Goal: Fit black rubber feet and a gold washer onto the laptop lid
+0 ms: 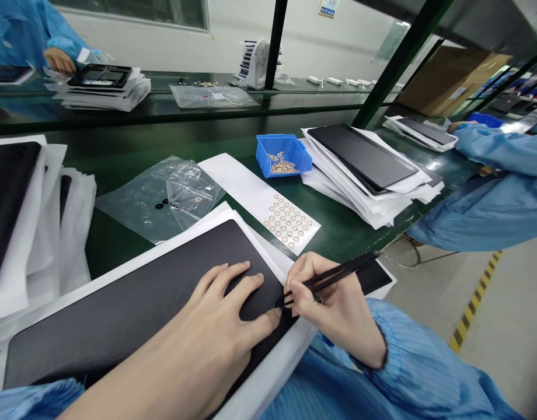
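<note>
Your right grip (334, 297) is clenched on one pair of black tweezers (338, 273), their tips down at the edge of the black panel (137, 309) on the tabletop (338, 230); whatever lies at the tips is hidden. Your left grip (220, 326) rests open, fingers spread, on that panel. Beyond sit one blue bin (283, 154) and one white sheet (251, 195) of small rings, too many to count.

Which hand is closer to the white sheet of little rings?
Right. The right hand is just below the sheet; the left hand lies farther away on the black panel.
</note>
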Demonstrator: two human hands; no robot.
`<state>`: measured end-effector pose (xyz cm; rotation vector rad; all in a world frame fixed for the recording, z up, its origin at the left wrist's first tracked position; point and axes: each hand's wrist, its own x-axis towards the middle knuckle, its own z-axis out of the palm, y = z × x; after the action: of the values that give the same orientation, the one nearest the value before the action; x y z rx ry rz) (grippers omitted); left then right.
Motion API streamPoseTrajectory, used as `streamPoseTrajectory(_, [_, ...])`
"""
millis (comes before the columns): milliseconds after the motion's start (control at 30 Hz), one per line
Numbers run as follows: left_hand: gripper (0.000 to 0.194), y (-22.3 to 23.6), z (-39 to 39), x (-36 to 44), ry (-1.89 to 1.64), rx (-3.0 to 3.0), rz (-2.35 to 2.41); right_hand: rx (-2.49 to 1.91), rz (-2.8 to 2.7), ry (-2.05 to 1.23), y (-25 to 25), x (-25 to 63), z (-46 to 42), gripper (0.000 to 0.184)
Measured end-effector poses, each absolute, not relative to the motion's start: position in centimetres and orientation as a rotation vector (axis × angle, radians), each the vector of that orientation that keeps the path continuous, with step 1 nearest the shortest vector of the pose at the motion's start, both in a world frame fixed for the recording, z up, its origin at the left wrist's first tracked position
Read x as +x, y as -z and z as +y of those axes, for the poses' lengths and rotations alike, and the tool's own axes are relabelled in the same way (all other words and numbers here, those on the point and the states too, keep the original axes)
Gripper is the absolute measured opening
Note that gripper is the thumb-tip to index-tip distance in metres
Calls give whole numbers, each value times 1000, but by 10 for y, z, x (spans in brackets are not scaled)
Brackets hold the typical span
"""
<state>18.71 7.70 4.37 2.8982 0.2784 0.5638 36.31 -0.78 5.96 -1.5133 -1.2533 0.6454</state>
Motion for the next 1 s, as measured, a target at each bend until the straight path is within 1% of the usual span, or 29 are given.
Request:
streamPoseTrajectory(133, [36,-45,76,188,-555,2892,280,-1504,-1293,-655,-62,364,-6,13])
streamPoseTrajectory(233, [38,-54,77,187,-531,2876,266,-1493,-1297,-663,-62,365,-5,12])
streamPoseTrajectory(433, [46,-76,82,186,-289,2878,178,-1490,-1281,-675,-60,366,-6,12])
streamPoseTrajectory(633, [49,-59,77,186,-494,2885,268,-1502,-1255,-672,-57,366,-7,11])
streamPoseTrajectory(767, [46,-54,76,186,-493,2868,261,-1511,-1272,-649,-59,365,-6,13])
streamPoseTrajectory(1000, [43,-61,78,186,-431,2829,237,-1507,-1299,-640,-62,364,-6,13])
